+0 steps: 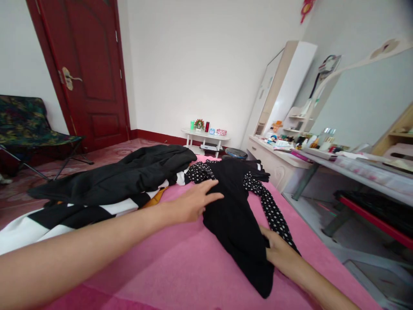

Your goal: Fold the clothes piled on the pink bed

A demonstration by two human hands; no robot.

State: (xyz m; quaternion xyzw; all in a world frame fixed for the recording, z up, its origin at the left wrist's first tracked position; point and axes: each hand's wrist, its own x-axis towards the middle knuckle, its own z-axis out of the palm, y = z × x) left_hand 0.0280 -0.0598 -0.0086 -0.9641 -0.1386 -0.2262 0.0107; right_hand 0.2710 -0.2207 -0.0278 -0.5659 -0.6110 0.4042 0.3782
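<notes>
A black garment with polka-dot sleeves [235,206] lies spread on the pink bed cover [180,262]. My left hand [193,200] reaches across with fingers stretched out flat, its tips touching the garment's left edge. My right hand [277,247] rests on the garment's lower right side, next to one dotted sleeve; the fingers curl against the black cloth and are partly hidden by it.
A pile of black and black-and-white striped clothes [106,185] lies on the bed's left. A dressing table with mirror [322,150] stands on the right, a small white stand [206,140] at the far wall, a folding chair [29,129] by the red door [87,69].
</notes>
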